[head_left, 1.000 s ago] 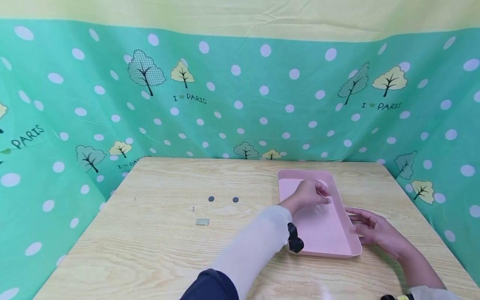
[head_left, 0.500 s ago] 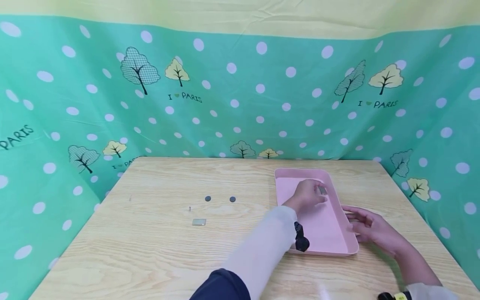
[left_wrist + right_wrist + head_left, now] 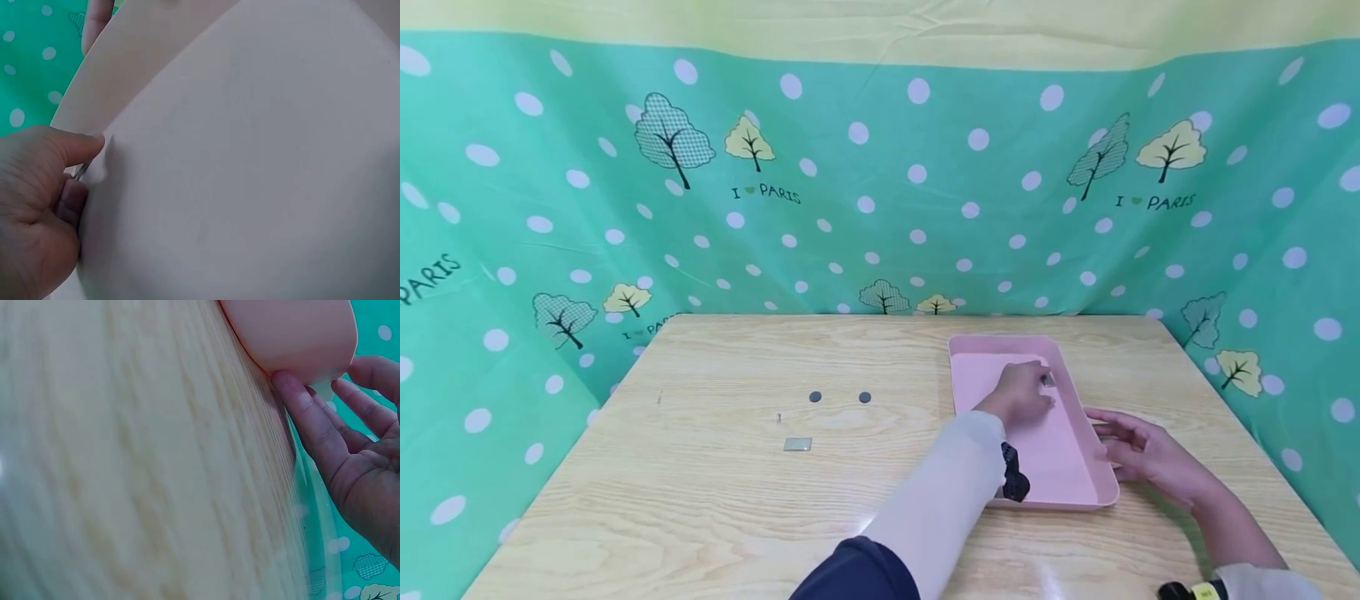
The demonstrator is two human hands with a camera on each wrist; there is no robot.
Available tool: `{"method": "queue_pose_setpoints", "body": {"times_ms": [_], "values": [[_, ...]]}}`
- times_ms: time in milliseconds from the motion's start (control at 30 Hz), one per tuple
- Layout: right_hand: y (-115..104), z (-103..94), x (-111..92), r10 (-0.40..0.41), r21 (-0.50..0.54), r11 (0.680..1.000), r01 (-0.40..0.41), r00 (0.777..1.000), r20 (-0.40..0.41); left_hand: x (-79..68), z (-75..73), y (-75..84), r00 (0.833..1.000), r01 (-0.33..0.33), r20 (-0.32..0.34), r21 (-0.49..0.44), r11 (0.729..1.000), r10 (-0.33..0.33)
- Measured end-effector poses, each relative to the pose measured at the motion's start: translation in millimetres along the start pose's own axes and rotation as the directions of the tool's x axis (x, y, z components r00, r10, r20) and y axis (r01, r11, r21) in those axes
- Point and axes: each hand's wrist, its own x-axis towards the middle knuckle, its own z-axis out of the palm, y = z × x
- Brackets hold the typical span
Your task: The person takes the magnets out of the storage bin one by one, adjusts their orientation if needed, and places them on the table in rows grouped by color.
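Observation:
My left hand (image 3: 1022, 392) reaches into the pink tray (image 3: 1060, 487) and pinches a small grey rectangular plate (image 3: 1047, 380) near the far right wall. From the left wrist, only a thin metallic edge of the plate (image 3: 82, 170) shows between thumb and fingers, close over the tray floor (image 3: 250, 175). My right hand (image 3: 1157, 458) is at the tray's outer right side, fingers loosely spread and fingertips at the wall. The right wrist view has its thumb (image 3: 312, 415) at the lower edge of the tray (image 3: 294, 337).
On the wooden table (image 3: 715, 517) left of the tray lie a second grey rectangular plate (image 3: 797, 444) and two dark round discs, one (image 3: 816, 397) left of the other (image 3: 865, 397). A tiny thin piece (image 3: 778, 418) lies nearby. Green dotted cloth (image 3: 820, 250) hangs behind.
Over the last second the grey plate has come into sight at my left fingertips and then tilted. The left hand stays over the tray; the right hand holds its place.

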Motion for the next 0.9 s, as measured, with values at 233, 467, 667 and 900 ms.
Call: {"method": "queue_pose_setpoints", "body": {"times_ms": [233, 467, 667, 900], "values": [[0.8, -1.6, -0.4, 0.005, 0.000, 1.000, -0.005, 1.000, 0.008, 1.2, -1.9, 1.8, 0.998, -0.065, -0.006, 0.125, 0.990, 0.066], [2.3, -3.4, -0.7, -0.006, 0.018, 1.000, 0.005, 1.000, 0.025, 1.6, -0.1, 0.3, 0.999, -0.023, -0.033, 0.029, 0.999, 0.024], [2.1, -3.2, -2.3, -0.009, 0.007, 1.000, 0.009, 0.999, 0.030, 0.5, 1.1, 1.1, 0.999, -0.009, -0.042, 0.044, 0.999, 0.010], [0.8, -1.8, -3.4, -0.031, 0.003, 1.000, 0.031, 0.999, 0.032, -2.1, 2.2, 3.1, 0.999, -0.021, -0.040, 0.142, 0.990, 0.027]]}}
